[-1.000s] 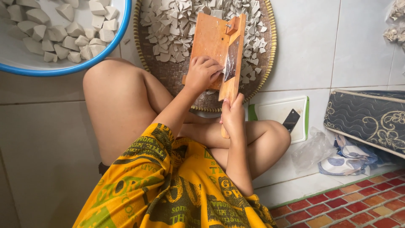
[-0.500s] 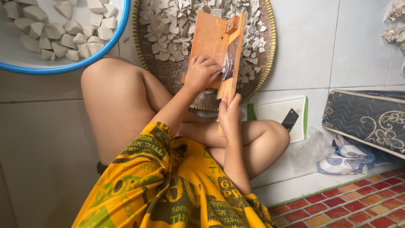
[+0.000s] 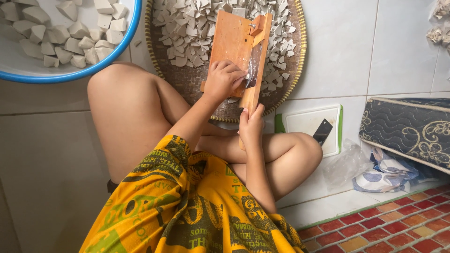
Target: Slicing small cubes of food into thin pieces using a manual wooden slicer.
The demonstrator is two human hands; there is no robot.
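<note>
In the head view, your left hand (image 3: 224, 80) sits at the centre of the frame, knuckles up and fingers curled down against the face of the wooden slicer board (image 3: 236, 44). It presses something against the board beside the blade slot, but the piece itself is hidden under your fingers, so you cannot tell what it is. Your right hand (image 3: 251, 125) is just below it, wrapped tightly round the lower end of the board's side rail, thumb up along the wood. The board leans from your lap up and away, and its top end reaches over the woven tray (image 3: 197, 86).

The woven tray fills the upper middle of the frame and is heaped with thin, pale slices (image 3: 187, 28), thickest in its upper half; the near part shows bare weave. In the upper left, a blue-rimmed basin (image 3: 101, 63) holds larger pale chunks (image 3: 70, 33).

Your bent knees close in on both sides of the board. Right of your right knee lies a white cutting board (image 3: 307, 122) with a green edge and a dark blade (image 3: 322, 132) on it. Further right are crumpled plastic (image 3: 344, 165) and a dark quilted cushion (image 3: 408, 126). Bare tile lies at the left and lower left.
</note>
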